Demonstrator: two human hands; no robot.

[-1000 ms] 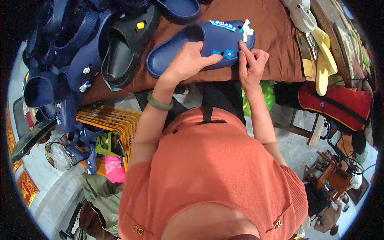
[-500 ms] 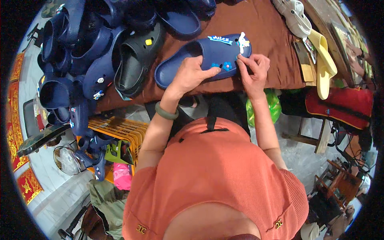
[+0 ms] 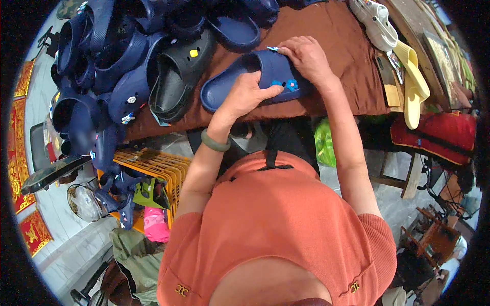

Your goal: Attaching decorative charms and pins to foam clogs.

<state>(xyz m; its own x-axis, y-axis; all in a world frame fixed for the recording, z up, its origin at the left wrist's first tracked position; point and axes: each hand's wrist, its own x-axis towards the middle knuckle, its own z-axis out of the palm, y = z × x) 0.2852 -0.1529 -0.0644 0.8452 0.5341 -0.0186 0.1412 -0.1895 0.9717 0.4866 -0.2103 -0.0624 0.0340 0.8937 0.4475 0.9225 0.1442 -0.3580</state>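
A navy blue clog [image 3: 229, 76] lies sideways on the brown cloth [image 3: 347, 64], its toe to the right. My left hand [image 3: 247, 95] grips its near side, thumb pressed by the blue flower charms [image 3: 291, 84]. Over the clog's toe reaches my right hand [image 3: 306, 57], its fingertips closed on a blue-and-white shoe charm [image 3: 272, 48] at the far side. That hand hides most of the toe and the white figure charm. Left of this clog lies a black clog [image 3: 171, 76] with a yellow charm [image 3: 193, 53].
Many navy clogs [image 3: 120, 61] are heaped at the table's left. A white clog [image 3: 375, 25] and a yellow slipper [image 3: 416, 84] lie at the right edge. An orange crate [image 3: 168, 163] stands below on the left, a red bag [image 3: 434, 137] at the right.
My right hand has moved from the clog's toe tip up and left to the charm on its far side, which now looks tilted. My left hand keeps its hold.
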